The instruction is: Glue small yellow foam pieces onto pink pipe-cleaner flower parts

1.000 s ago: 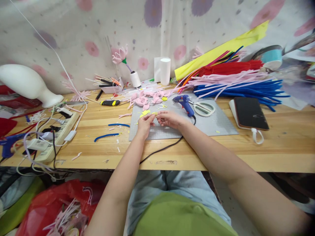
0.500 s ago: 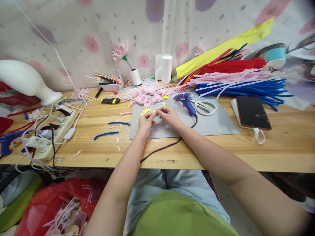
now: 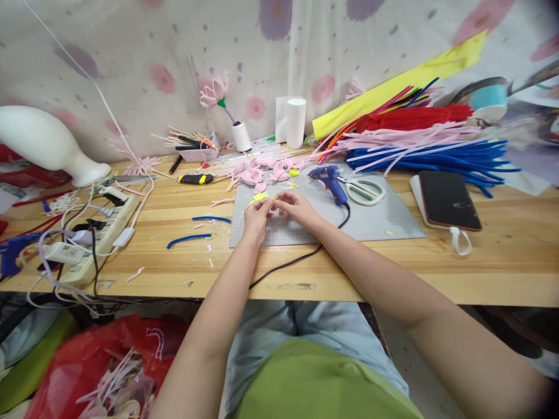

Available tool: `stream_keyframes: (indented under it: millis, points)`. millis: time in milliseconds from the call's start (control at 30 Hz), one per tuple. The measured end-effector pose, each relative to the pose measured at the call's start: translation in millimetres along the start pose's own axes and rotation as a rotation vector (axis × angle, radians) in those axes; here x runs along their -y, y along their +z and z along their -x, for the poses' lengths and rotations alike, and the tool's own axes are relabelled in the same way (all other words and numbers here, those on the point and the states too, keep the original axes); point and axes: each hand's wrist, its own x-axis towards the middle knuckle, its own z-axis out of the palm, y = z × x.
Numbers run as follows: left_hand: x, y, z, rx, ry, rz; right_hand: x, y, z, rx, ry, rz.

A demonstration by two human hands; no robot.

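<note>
My left hand [image 3: 257, 219] and my right hand [image 3: 296, 206] meet fingertip to fingertip over the grey mat [image 3: 384, 216]. Both are closed in a pinch on a small yellow piece that barely shows between the fingers. Just behind my left hand lies a flat yellow scrap [image 3: 260, 196]. Pink petal shapes [image 3: 251, 174] lie beyond the hands, beside a small yellow bit [image 3: 293, 173]. To the right of my right hand rest a blue glue gun [image 3: 331, 183] and pale-handled scissors [image 3: 365, 192].
Bundles of blue pipe cleaners [image 3: 432, 162] and red ones lie at the back right, near a black phone-like device [image 3: 449, 199]. On the left are a power strip [image 3: 105, 233] with tangled cables and a yellow-black cutter [image 3: 195, 178]. A pink flower [image 3: 213, 93] stands behind.
The fingers of both hands have shifted slightly around the small yellow piece, and my right fingers have curled a little. The rest of the table looks the same.
</note>
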Motion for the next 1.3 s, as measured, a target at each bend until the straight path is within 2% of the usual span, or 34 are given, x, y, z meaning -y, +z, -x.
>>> stream_keyframes:
  millis: [333, 633, 833, 1000, 1167, 1300]
  points:
    - [-1.2, -1.4, 0.4, 0.01, -0.005, 0.051, -5.6, -5.0, -3.2, -0.027, 0.01, -0.09]
    - [-1.6, -0.1, -0.2, 0.018, -0.049, -0.02, -0.1, -5.8, 0.3, 0.06, -0.006, -0.046]
    - [2.2, 4.6, -4.2, -0.065, -0.007, -0.075, 1.0, -5.6, -2.1, -0.106, 0.029, 0.013]
    - [1.8, 10.8, -14.8, -0.083, -0.053, -0.089, 2.5, -6.0, -7.5, -0.157, 0.089, -0.005]
    - [-5.5, 18.5, -26.5, -0.024, -0.12, -0.097, 7.2, -19.4, -16.3, -0.176, 0.082, -0.019]
    - [-5.6, 22.8, -35.4, 0.17, -0.123, -0.155, 6.6, -36.0, -22.8, -0.099, 0.089, -0.005]
